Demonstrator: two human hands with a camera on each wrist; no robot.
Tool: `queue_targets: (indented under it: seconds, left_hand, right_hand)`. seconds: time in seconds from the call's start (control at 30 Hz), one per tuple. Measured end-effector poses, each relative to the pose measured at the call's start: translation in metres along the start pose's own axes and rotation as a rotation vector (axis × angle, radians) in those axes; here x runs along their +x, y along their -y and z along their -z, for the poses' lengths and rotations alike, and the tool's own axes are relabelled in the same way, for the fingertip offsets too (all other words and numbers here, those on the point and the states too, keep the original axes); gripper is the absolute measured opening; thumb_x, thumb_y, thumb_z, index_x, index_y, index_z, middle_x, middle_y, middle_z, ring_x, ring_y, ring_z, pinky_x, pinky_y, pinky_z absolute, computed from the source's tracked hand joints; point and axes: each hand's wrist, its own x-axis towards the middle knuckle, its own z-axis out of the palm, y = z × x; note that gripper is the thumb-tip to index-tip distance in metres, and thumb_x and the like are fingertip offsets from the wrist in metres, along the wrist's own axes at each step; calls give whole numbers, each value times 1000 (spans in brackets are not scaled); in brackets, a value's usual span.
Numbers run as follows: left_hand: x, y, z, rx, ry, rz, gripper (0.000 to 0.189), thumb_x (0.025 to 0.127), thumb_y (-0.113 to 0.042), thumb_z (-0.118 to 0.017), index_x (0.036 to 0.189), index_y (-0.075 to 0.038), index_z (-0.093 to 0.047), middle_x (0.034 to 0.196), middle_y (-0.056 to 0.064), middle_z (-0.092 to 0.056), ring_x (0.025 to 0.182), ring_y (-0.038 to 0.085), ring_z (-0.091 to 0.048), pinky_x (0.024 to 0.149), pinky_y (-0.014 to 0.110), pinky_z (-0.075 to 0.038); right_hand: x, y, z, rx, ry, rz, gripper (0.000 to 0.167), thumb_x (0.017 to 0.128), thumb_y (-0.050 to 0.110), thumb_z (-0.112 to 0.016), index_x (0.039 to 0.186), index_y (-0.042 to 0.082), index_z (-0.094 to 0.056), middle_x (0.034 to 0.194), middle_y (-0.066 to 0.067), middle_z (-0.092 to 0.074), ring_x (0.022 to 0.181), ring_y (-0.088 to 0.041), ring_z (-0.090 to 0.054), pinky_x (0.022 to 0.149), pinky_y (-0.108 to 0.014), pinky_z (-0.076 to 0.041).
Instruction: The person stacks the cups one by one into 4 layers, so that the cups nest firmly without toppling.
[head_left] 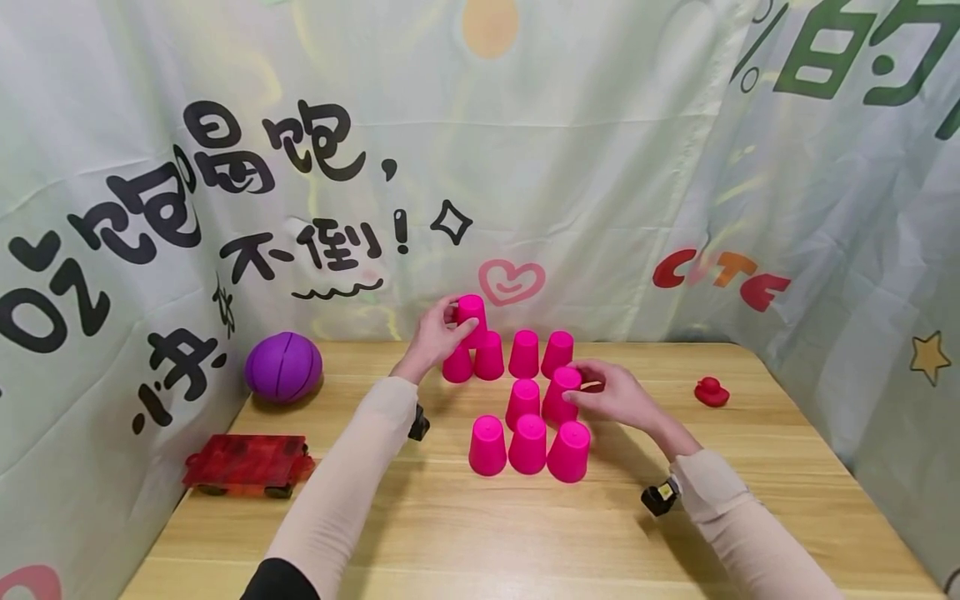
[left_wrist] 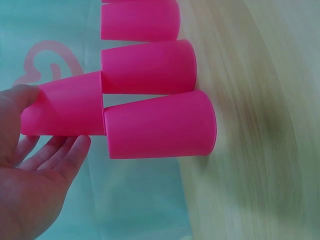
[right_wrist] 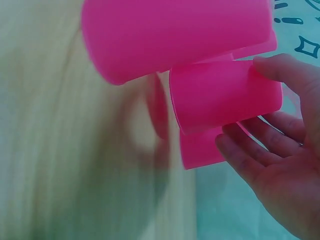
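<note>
At the back of the table, my left hand (head_left: 437,335) grips an upside-down pink cup (head_left: 471,320) between thumb and fingers. Its rim sits right at the tops of two back-row cups, the left cup (head_left: 457,365) and the one beside it (head_left: 489,357). My right hand (head_left: 617,393) holds another inverted pink cup (right_wrist: 225,95) by its sides, near its closed end. That cup stands close beside the middle-row cup (head_left: 522,403), behind the front row. Three more inverted cups form the front row, with a middle one (head_left: 527,445) between two others.
Two further pink cups, one of them the right-end cup (head_left: 557,353), continue the back row. A purple ball (head_left: 283,367) and a red toy car (head_left: 250,463) lie at the left. A small red toy (head_left: 711,392) sits at the right. Printed cloth (head_left: 600,167) hangs behind the table.
</note>
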Motion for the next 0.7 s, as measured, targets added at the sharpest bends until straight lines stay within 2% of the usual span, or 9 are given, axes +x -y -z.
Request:
queue_targets:
  seconds: [0.13,0.37,0.57,0.7]
  left_hand:
    - [-1,1,2,11,8,6,60,98,-20,-77,150,-5,-51,132,22,-69,120,38,-70,105,47,-59]
    - [-4,0,8,34,12,-2,68,98,-25,-76,157,-7,-45,134,23,-67,126,40,-66,110,50,-55]
    - [-13,2,14,10,5,-12,69,99,-26,-74,159,-9,-43,142,26,-61,130,43,-63,112,52,-53]
    - [-21,5,17,1,-5,-24,71,99,-27,-74,159,-7,-42,142,28,-61,129,42,-65,111,52,-54]
  right_hand:
    - [5,8,2,4,-14,2,52,91,24,-83,135,4,-65,121,-12,-74,108,-27,-71,89,-23,-60]
    - [16,20,9,7,-59,24,54,93,24,-81,139,2,-63,125,-16,-73,110,-30,-69,96,-40,-62]
    - [28,27,16,17,-111,28,52,95,24,-80,140,5,-63,127,-16,-72,111,-31,-69,93,-32,-62]
    - [35,30,19,16,-144,18,52,96,25,-79,142,6,-62,126,-17,-72,112,-35,-70,94,-37,-62]
